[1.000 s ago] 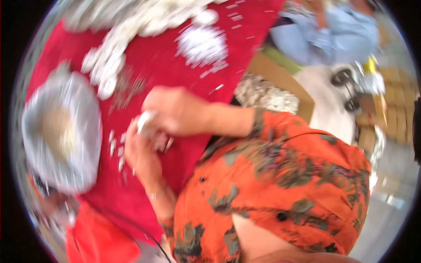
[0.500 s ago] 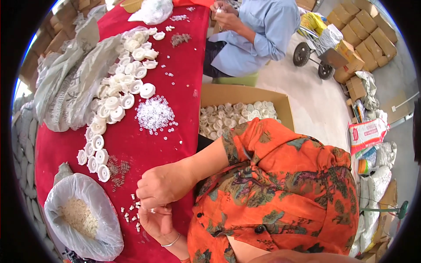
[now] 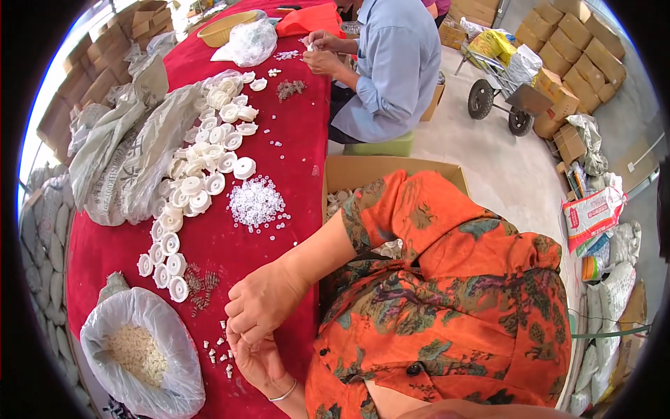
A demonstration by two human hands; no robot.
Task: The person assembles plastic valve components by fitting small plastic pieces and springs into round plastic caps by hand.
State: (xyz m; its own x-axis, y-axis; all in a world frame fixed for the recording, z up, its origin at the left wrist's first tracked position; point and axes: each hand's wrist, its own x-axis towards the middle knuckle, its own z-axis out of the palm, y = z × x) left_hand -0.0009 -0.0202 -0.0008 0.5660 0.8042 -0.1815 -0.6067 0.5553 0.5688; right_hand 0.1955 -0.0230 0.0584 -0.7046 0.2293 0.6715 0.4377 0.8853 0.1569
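Fingers (image 3: 241, 320) of right hand (image 3: 266, 302) touch left hand (image 3: 259, 361); I cannot tell whether either pinches anything.

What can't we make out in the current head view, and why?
Head view: anything between the right hand and left hand; their curled fingers hide it.
Head view: most of the cardboard box contents; the orange sleeve blocks them.
Head view: most of the co-worker's head; cut off by the top edge.
Head view: exact shape of the pale bits; too small.
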